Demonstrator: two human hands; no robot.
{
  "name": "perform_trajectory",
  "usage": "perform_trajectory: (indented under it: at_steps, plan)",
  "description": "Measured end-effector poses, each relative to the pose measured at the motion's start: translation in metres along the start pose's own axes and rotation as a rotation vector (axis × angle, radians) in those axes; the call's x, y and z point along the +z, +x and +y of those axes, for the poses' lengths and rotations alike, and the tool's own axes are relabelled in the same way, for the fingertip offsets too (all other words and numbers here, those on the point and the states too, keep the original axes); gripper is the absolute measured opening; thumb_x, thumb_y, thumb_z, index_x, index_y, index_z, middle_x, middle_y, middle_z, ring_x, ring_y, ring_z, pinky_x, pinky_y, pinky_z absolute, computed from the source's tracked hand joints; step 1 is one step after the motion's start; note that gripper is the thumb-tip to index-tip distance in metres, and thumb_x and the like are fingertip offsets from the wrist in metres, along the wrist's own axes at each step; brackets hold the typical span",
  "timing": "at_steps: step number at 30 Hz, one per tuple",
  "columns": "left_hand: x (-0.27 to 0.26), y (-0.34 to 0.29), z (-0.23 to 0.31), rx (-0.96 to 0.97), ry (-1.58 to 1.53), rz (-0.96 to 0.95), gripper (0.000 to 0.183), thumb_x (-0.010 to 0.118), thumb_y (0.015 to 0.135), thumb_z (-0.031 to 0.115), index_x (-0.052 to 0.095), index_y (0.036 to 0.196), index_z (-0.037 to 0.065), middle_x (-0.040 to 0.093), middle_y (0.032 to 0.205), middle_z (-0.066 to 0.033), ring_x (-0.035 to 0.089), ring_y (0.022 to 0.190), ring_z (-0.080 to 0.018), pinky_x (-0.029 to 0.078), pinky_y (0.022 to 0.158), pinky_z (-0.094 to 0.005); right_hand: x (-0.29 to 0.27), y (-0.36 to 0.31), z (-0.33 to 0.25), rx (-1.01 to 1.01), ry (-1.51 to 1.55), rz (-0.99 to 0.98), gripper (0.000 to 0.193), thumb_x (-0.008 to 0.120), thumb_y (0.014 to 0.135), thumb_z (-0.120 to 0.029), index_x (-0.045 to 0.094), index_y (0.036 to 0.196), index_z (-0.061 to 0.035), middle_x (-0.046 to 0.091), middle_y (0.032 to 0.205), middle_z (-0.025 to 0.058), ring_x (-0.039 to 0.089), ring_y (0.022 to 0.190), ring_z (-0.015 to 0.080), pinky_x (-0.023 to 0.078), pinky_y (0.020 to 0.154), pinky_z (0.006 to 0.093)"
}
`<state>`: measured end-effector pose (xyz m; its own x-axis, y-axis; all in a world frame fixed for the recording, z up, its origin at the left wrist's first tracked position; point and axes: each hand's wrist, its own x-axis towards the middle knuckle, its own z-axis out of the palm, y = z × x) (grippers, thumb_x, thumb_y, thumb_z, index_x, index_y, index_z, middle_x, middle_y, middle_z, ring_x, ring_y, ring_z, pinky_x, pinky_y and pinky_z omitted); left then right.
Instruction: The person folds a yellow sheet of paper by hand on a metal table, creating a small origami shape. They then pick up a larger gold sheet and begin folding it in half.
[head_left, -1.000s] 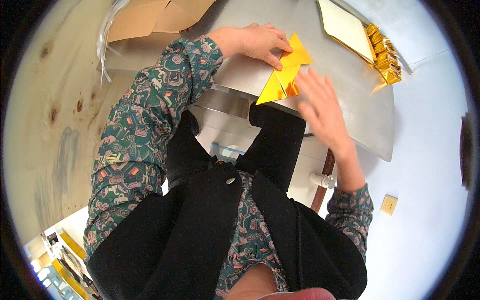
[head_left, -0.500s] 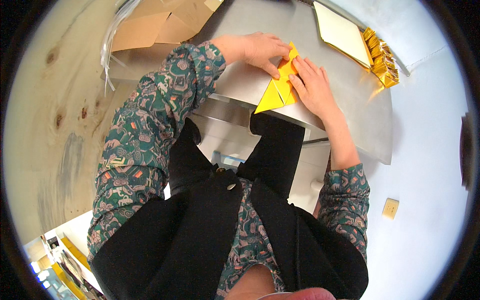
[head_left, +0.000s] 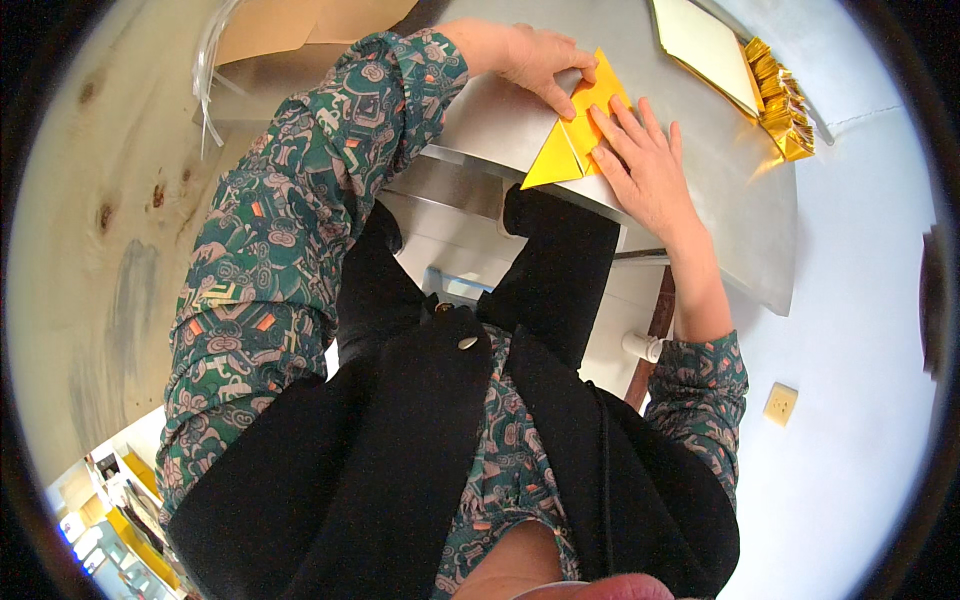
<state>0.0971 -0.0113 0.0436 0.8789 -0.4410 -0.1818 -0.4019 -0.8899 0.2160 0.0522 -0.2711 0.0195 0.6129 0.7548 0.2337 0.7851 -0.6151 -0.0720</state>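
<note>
A folded sheet of yellow paper (head_left: 565,150) lies on the grey metal table (head_left: 720,190), one pointed corner hanging over the near edge. My left hand (head_left: 530,60) presses its upper part with the fingertips. My right hand (head_left: 645,165) lies flat on the paper's right side, fingers spread and pointing up toward the left hand. Neither hand lifts the sheet; both pin it to the tabletop.
A stack of pale square sheets (head_left: 705,45) lies at the table's far right, with a pile of gold folded pieces (head_left: 780,100) beside it. Brown cardboard (head_left: 290,25) and clear plastic strips (head_left: 205,75) sit at the upper left. Below is a wooden floor (head_left: 100,230).
My right hand, lifted off and open a second ago, has come down onto the yellow paper and now rests flat on it. The paper has been folded narrower. The left hand stayed on top.
</note>
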Motion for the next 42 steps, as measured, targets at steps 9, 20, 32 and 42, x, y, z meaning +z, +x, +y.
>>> perform_trajectory:
  at_steps: [9, 20, 32, 42]
  plan:
    - [0.005, -0.003, 0.001, 0.022, -0.024, 0.077, 0.064, 0.078, 0.085, 0.047, 0.056, 0.137, 0.018, 0.043, 0.159, -0.0085, 0.033, 0.15, -0.0338, 0.031, 0.122, -0.044, -0.019, -0.049, -0.044, -0.088, 0.153, 0.059, 0.049, 0.064, 0.097, -0.033, 0.059, 0.142, -0.0132, 0.056, 0.148, 0.0086, 0.041, 0.145, 0.0335, 0.024, 0.122, 0.0542]
    - [0.021, -0.036, 0.021, 0.351, 0.065, 0.513, 0.04, 0.075, 0.087, 0.027, 0.064, 0.124, 0.017, 0.062, 0.124, -0.0083, 0.053, 0.124, -0.0295, 0.042, 0.108, -0.0423, -0.004, -0.049, -0.06, -0.049, 0.266, 0.303, 0.037, 0.08, 0.08, -0.016, 0.068, 0.115, -0.0101, 0.067, 0.129, 0.0048, 0.052, 0.133, 0.0296, 0.037, 0.115, 0.0506]
    - [0.034, -0.092, 0.041, 0.388, -0.119, 0.419, 0.024, 0.066, 0.09, 0.017, 0.065, 0.113, 0.01, 0.067, 0.116, -0.0105, 0.059, 0.117, -0.0347, 0.049, 0.1, -0.0461, 0.002, -0.047, -0.06, -0.001, 0.258, 0.406, 0.035, 0.081, 0.077, -0.013, 0.066, 0.109, -0.0104, 0.069, 0.119, 0.0046, 0.059, 0.115, 0.0283, 0.04, 0.111, 0.0488]
    - [0.05, -0.115, 0.059, 0.315, -0.087, 0.494, 0.044, 0.074, 0.079, 0.016, 0.06, 0.12, 0.012, 0.06, 0.14, -0.0104, 0.05, 0.138, -0.0342, 0.03, 0.12, -0.0571, -0.002, -0.047, -0.061, 0.09, 0.335, 0.39, 0.042, 0.081, 0.076, -0.012, 0.066, 0.114, -0.0076, 0.065, 0.121, 0.0073, 0.058, 0.109, 0.0298, 0.048, 0.095, 0.0401]
